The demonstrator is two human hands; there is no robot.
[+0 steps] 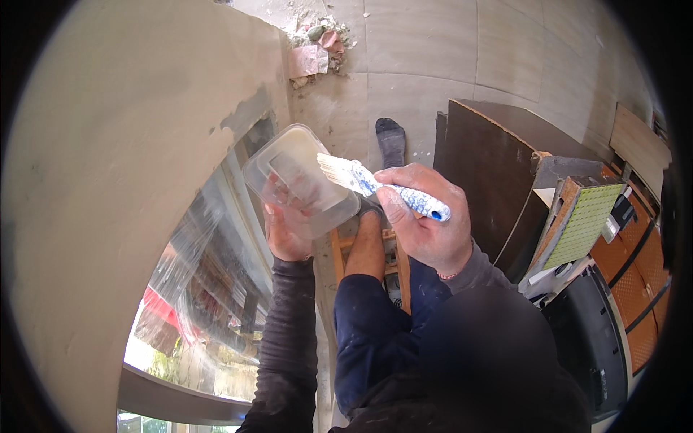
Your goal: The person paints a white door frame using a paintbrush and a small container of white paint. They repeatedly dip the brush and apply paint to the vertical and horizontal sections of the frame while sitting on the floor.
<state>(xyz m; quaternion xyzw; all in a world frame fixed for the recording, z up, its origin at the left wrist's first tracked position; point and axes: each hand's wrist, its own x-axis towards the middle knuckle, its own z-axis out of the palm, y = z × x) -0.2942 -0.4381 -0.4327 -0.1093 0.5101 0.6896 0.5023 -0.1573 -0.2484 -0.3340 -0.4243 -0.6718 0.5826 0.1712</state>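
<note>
My left hand holds a clear plastic tub from below, its fingers spread under the base and showing through it. Something pale and cream-coloured seems to lie inside the tub. A paintbrush is pinched between the thumb and fingers of my right hand. White paint or plaster smears its blue handle. The light bristles point left, over the tub's right side; whether they touch the contents I cannot tell.
A plastered wall with a window is at my left. Rubble lies on the tiled floor ahead. Wooden rungs show by my legs. A dark brown cabinet, a lime-green panel and a black casing crowd the right.
</note>
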